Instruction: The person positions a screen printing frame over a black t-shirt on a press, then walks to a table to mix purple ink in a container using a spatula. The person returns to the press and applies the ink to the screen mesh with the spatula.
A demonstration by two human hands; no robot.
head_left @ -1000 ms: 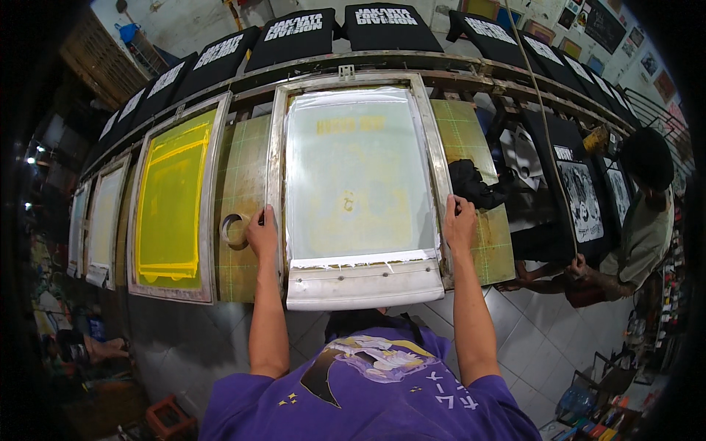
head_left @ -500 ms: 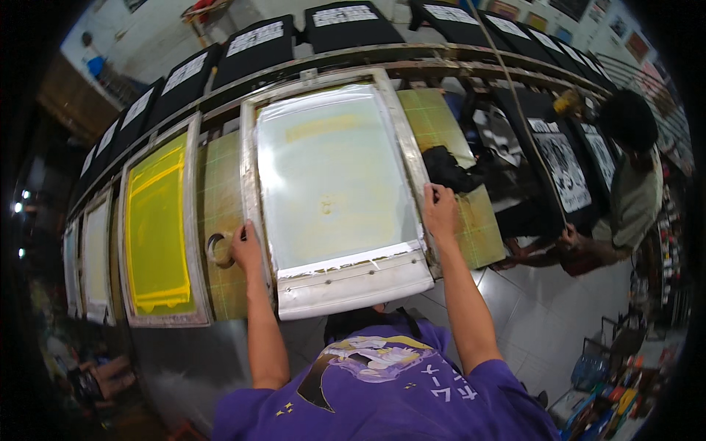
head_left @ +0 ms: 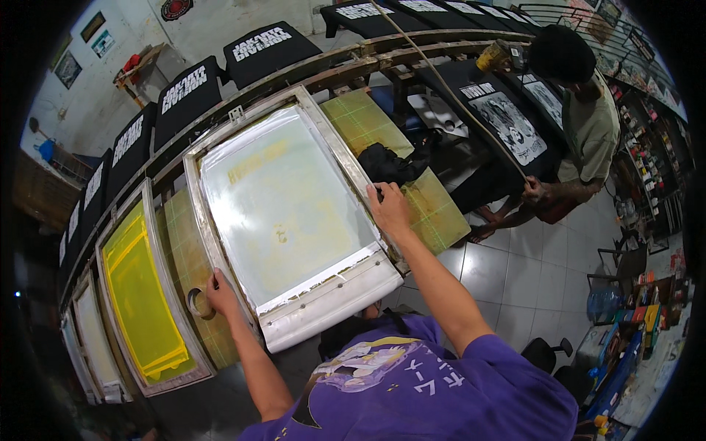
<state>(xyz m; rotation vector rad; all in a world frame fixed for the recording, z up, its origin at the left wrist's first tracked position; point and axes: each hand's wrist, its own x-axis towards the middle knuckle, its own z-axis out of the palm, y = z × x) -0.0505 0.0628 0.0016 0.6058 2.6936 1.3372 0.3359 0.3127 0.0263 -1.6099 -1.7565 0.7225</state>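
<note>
A large screen-printing frame with a pale, translucent mesh lies in front of me. White tape and a white strip cover its near end, and a faint yellow design shows on the mesh. My left hand grips the frame's left side near the bottom, fingers curled at the edge. Beside those fingers a roll of tape stands on the greenish board. Farther up on the opposite side, my right hand is closed on the frame's right edge. Its fingertips are partly hidden.
A yellow-mesh screen frame stands to the left. Black cloth lies on the boards at right. Black printed shirts line the far rail. A co-worker sits at right, holding a long thin stick. Shelves crowd the right wall.
The view has turned, so the frame and boards sit farther left and look tilted. Both my hands keep their places on the frame's sides.
</note>
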